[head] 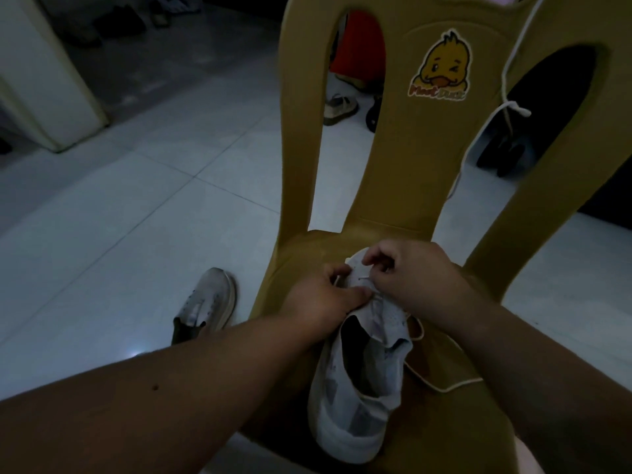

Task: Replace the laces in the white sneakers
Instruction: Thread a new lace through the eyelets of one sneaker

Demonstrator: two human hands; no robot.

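Note:
A white sneaker [359,388] lies on the seat of a tan plastic chair [383,148], heel toward me and toe toward the chair back. My left hand [325,299] grips the shoe's left side near the front eyelets, thumb lying across the upper. My right hand [417,271] pinches a white lace [444,388] at the front eyelets; the lace trails in a loop over the seat to the right of the shoe. The second white sneaker [208,302] sits on the tiled floor left of the chair. Another white lace [506,100] hangs knotted over the chair back at the upper right.
The floor is pale tile [136,217]. A white cabinet [44,80] stands at the far left. Behind the chair are a sandal [338,109], a red object [362,46] and dark shoes [506,152]. More footwear lies in the dim far background.

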